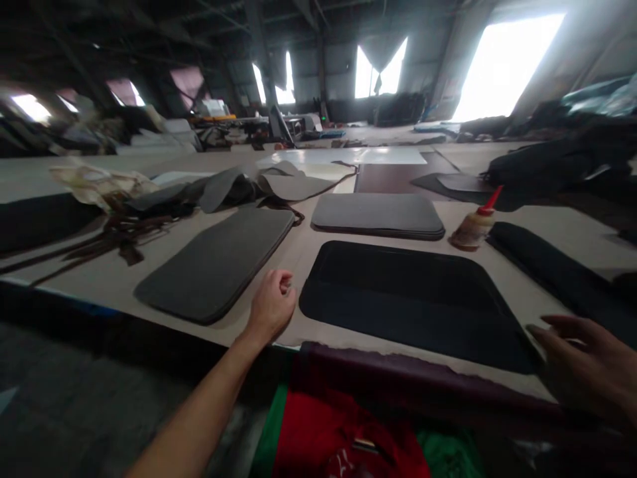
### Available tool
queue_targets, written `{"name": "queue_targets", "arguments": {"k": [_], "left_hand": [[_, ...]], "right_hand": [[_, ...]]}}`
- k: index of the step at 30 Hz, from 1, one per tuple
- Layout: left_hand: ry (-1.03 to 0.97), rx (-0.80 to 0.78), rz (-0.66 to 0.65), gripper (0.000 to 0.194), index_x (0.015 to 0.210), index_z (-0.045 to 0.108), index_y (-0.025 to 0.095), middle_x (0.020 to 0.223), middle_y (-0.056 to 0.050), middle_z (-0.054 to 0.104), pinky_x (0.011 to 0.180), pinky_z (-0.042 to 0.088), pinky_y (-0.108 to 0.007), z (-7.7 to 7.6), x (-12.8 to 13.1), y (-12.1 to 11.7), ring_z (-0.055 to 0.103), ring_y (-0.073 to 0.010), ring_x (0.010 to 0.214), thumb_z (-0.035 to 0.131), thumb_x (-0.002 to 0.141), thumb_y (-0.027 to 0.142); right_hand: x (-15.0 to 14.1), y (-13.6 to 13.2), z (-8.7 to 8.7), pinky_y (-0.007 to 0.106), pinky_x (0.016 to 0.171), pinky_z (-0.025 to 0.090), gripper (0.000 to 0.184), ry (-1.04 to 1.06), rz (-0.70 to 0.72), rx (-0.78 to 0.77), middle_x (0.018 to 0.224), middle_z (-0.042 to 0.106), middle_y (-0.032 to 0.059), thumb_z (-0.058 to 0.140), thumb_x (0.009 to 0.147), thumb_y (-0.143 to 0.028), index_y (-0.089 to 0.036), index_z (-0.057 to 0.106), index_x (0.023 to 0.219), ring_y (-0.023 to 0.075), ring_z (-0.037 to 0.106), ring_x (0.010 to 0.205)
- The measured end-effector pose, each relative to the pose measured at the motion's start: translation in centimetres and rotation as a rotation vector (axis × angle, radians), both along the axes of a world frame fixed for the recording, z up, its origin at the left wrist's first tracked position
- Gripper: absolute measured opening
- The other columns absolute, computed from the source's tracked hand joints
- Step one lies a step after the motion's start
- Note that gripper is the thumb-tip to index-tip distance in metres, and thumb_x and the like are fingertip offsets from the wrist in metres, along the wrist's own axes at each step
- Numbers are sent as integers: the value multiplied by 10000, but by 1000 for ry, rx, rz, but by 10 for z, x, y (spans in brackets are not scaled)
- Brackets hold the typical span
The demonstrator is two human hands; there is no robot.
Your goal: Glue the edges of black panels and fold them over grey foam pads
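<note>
1. Your left hand [271, 307] rests on the counter [557, 229], its grip curled loosely shut and empty, in the gap between the grey pad [219, 262] and the black pad [413, 302].
2. Your right hand [587, 365] hovers with fingers spread open — holding nothing — just at the black pad's near right corner.
3. A glue bottle [475, 226] with a red nozzle lies beyond that pad, beside a second grey pad [378, 214].

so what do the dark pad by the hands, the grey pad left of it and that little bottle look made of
Dark pad: seems soft foam or fabric, matte black, with rounded corners and no shine. Grey pad: likely felt or fabric-covered foam, a dull fuzzy surface with a thin stitched-looking edge. Bottle: looks like translucent plastic with a red pointed nozzle.
</note>
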State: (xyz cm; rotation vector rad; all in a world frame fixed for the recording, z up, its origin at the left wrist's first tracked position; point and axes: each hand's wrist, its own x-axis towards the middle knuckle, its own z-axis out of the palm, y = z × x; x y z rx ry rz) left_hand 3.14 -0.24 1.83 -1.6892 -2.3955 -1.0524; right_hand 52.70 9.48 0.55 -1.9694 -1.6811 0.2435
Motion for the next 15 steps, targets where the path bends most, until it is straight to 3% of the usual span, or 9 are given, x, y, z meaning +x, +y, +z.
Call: {"name": "queue_targets", "arguments": {"k": [2, 3, 6, 9, 12, 15], "left_hand": [[35, 70, -45, 189, 1032, 607, 179, 1034, -74, 624, 855, 484, -370, 9, 11, -5, 614, -222, 929, 606, 845, 205], [55, 96, -128, 155, 1016, 614, 188, 1029, -72, 631, 891, 478, -383, 14, 21, -6, 606, -232, 976, 610, 867, 228], [103, 84, -561, 112, 997, 650, 211, 1066, -60, 662, 957, 469, -387, 25, 63, -2, 585, -232, 1065, 628, 916, 285], [170, -35, -855, 163, 1053, 686, 225, 1199, -66, 656, 1006, 467, -393, 23, 104, 9, 564, -236, 1148, 618, 946, 328], [266, -129, -903, 283, 1204, 664, 223, 1343, -90, 616, 1077, 444, -442, 9, 121, 19, 532, -264, 1261, 583, 962, 346], [370, -198, -923, 525, 1420, 533, 223, 1505, -104, 509, 1159, 377, -495, -5, 115, 23, 452, -297, 1392, 587, 948, 444]], "right_hand": [[-7, -10, 5, 416, 546, 489, 512, 44, -8, -9, 844, 710, 141, 529, 757, -686, -241, 681, 961, 302, 648, 619], [-17, -16, 9, 430, 598, 515, 530, 67, 50, 18, 900, 708, 142, 527, 774, -694, -237, 685, 990, 304, 657, 668], [-66, -38, 18, 472, 887, 539, 531, 51, 488, 225, 1126, 681, 132, 476, 893, -670, -218, 688, 1074, 316, 659, 981], [-118, -50, 16, 455, 1097, 449, 472, -96, 829, 232, 1397, 571, 123, 403, 1037, -503, -196, 624, 1320, 282, 517, 1299], [-140, -52, 6, 509, 1183, 342, 545, -279, 958, 128, 1579, 374, 131, 395, 1062, -463, -159, 461, 1510, 291, 337, 1457], [-134, -56, 1, 551, 1206, 275, 691, -378, 916, 62, 1608, 277, 172, 458, 1031, -553, -103, 388, 1550, 315, 253, 1492]]}}
